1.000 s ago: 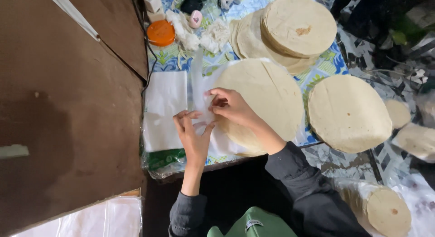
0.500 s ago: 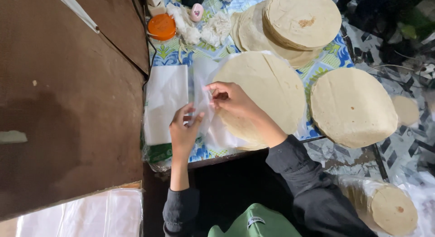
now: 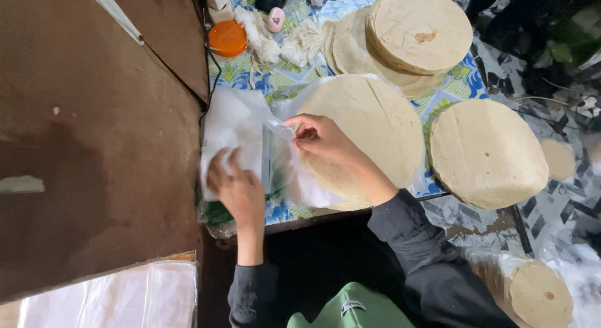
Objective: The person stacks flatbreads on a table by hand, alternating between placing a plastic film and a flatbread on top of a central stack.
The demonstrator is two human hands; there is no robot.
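Item: clear plastic bag (image 3: 278, 156), lying on the patterned tablecloth (image 3: 460, 77) between our hands, its right part over a large flatbread (image 3: 369, 137). Our left hand (image 3: 236, 189) rests flat, fingers spread, on a stack of white plastic sheets (image 3: 231, 127) at the table's left edge. Our right hand (image 3: 319, 137) pinches the bag's edge between thumb and fingers. Far right: a stack of flatbreads (image 3: 416, 30). Right: another flatbread pile (image 3: 488, 154). Far left: an orange lid (image 3: 227, 38) and crumpled tissue (image 3: 300, 43).
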